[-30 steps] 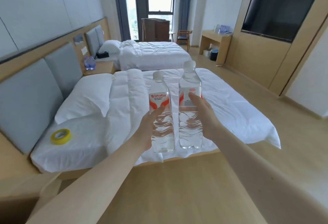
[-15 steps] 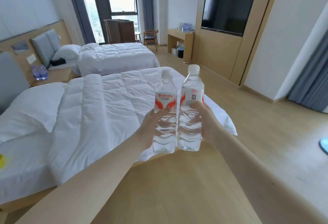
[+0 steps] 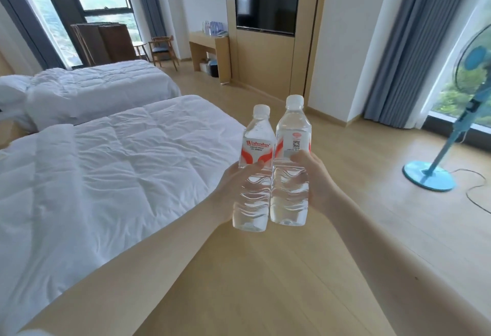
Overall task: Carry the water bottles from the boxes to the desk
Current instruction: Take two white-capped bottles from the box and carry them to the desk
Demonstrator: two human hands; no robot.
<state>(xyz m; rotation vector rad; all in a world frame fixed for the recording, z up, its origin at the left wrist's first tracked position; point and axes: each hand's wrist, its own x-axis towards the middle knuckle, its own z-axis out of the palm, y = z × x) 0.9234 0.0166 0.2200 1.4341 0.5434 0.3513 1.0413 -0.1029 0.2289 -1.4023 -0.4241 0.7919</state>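
Nearest you, both forearms reach out over the wooden floor [image 3: 265, 282], and each grip is closed round one water bottle. Your left grip [image 3: 231, 186] wraps the left bottle [image 3: 256, 147] about its ribbed middle, and your right grip [image 3: 318, 178] wraps the right bottle [image 3: 292, 128] just under its label. Both bottles stand upright in the air with their sides touching. Both have white caps on and look full of clear water almost to the neck. Full bottles are likely heavy for a one-handed hold on thin, ribbed plastic, so a loose squeeze could let one slide down. A knock between the two could twist one in your fingers. The corner of the near bed [image 3: 106, 176] lies close on your left, and swinging past it could catch the left bottle. To the right stands a blue fan [image 3: 435, 173] with its cord [image 3: 475, 189] trailing over the floor, a trip risk if you drift that way. Far ahead, below the television [image 3: 265, 0], is the table [image 3: 210, 43]. It already carries a cluster of bottles [image 3: 214, 28], so setting yours down carelessly could topple them. Things are stored under it, though what they hold is too small to tell. No boxes are in view.
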